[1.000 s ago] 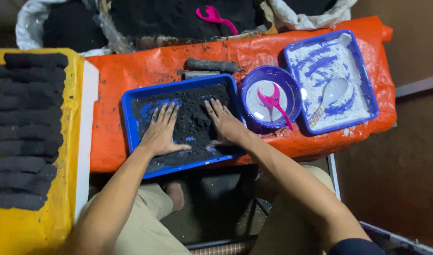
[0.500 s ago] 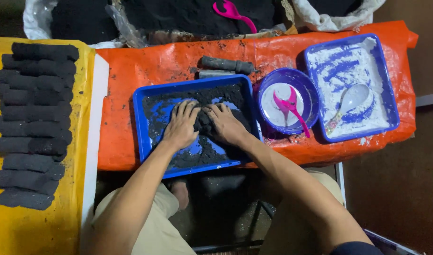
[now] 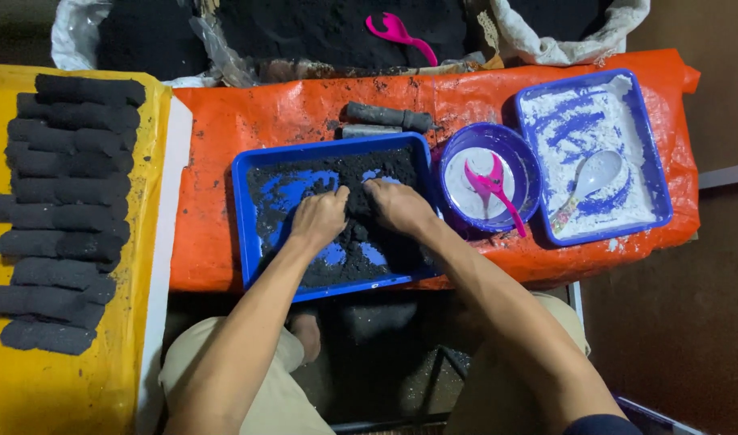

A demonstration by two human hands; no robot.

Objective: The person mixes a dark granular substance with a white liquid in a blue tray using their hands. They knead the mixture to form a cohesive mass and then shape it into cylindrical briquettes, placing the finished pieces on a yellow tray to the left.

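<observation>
A blue tray [image 3: 248,165] on the orange-covered table holds a heap of black powdery mix [image 3: 361,234]. My left hand [image 3: 319,216] and my right hand [image 3: 398,205] are both in this tray, fingers curled and pressed into the black mix, pushing it together between them. The fingertips are partly buried in the mix. A dark cylindrical tube [image 3: 387,116] lies just behind the tray.
A round purple bowl [image 3: 510,145] with white paste and a pink spoon [image 3: 491,184] stands right of the tray. Further right sits a blue tray of white powder [image 3: 626,105] with a white spoon [image 3: 586,181]. Several black rolls [image 3: 63,209] lie on yellow sheeting at left. Sacks of black powder [image 3: 328,28] sit behind.
My hands lay flat and apart in the tray a second ago; they have drawn together and curled, gathering the black mix into a heap between them.
</observation>
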